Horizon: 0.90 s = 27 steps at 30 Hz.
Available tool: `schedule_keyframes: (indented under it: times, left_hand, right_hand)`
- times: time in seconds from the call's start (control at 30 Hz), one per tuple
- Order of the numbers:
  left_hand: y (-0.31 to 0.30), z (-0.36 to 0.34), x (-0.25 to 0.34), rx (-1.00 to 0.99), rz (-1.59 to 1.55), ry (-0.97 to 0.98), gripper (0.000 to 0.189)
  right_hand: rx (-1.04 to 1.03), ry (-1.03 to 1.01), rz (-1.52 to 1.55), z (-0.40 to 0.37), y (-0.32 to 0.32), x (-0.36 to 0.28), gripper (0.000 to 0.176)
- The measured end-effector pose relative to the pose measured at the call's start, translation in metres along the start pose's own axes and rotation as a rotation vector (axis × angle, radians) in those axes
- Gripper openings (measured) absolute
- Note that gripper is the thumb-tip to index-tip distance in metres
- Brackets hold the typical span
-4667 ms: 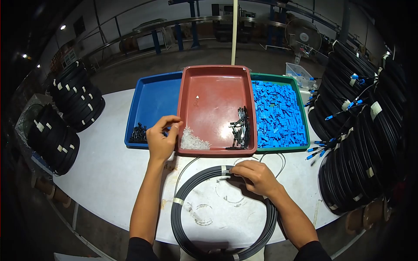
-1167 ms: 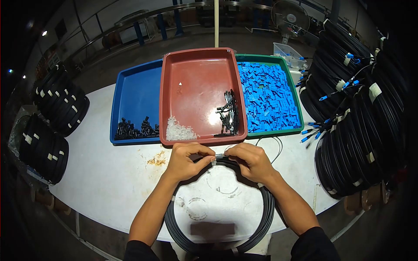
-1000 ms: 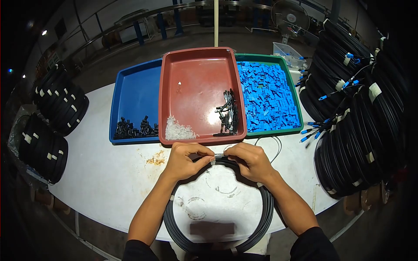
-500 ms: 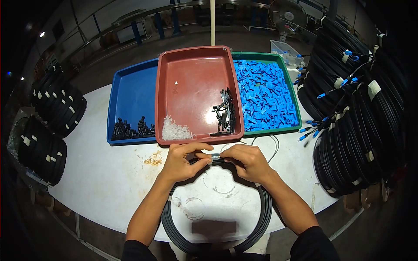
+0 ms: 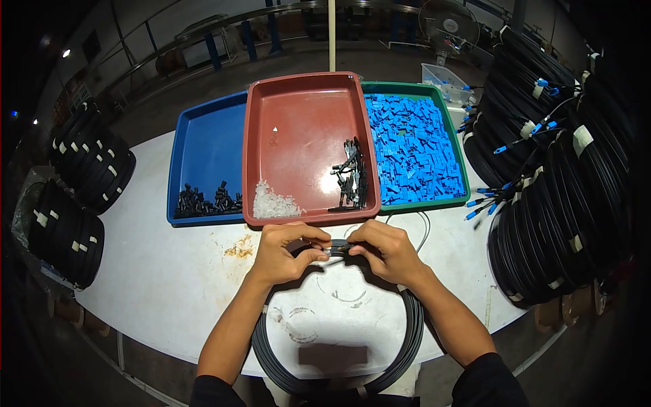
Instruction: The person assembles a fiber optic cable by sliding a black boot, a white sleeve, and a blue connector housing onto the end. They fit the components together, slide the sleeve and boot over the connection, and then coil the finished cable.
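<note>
Resting on the near part of the white table [image 5: 163, 271], the black cable coil [image 5: 412, 329] sits just before the red tray [image 5: 298, 115], its far edge pinched between left hand [image 5: 281, 256] and right hand [image 5: 386, 252], fingertips closed on a small fitting [image 5: 333, 249].

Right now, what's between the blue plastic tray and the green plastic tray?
The head view shows a red rectangular plastic tray there, close against the blue tray and the green tray.

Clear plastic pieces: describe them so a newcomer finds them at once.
On the white table, find the red tray, the middle of three. The clear plastic pieces lie in its near left corner, a pale, see-through pile; the clips to their right are black.
</note>
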<state>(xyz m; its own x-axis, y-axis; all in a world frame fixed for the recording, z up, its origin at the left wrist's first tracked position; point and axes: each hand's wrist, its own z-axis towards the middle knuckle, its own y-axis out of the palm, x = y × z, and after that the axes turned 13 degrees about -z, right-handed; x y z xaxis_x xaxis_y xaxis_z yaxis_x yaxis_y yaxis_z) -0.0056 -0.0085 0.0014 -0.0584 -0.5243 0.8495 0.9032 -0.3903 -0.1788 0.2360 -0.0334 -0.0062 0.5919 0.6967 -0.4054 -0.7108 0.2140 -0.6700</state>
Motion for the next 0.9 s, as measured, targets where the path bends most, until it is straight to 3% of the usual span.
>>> schedule_keyframes:
  times: [0.13,0.27,0.4,0.47,0.6,0.83,0.9]
  left_hand:
    - [0.0009,0.0026,-0.0034,-0.128,0.002,0.1,0.027]
    - [0.0006,0.0012,-0.0028,-0.147,-0.024,0.026,0.027]
    - [0.0045,0.0029,0.0035,-0.163,0.003,0.071,0.029]
    - [0.0049,0.0023,0.0027,-0.059,-0.101,-0.005,0.029]
    - [0.0022,0.0012,0.0042,-0.129,-0.109,-0.049,0.031]
    - [0.0034,0.0024,0.0032,-0.1,-0.116,-0.031,0.035]
    - [0.0045,0.0022,0.0018,-0.154,0.01,0.04,0.033]
  right_hand:
    - [-0.035,-0.081,0.02,0.0008,-0.0007,-0.0007,0.018]
    - [-0.091,-0.092,0.044,0.0012,-0.0012,-0.0033,0.017]
    - [-0.083,-0.11,0.041,0.0026,-0.0009,-0.0049,0.017]
    - [-0.011,-0.056,0.08,0.0036,-0.0014,-0.0076,0.018]
    - [-0.069,-0.109,0.06,0.0032,-0.0021,-0.0059,0.018]
    - [-0.041,-0.068,0.083,0.0046,0.001,-0.0073,0.016]
    - [-0.077,-0.107,0.042,0.0027,0.0018,-0.0039,0.016]
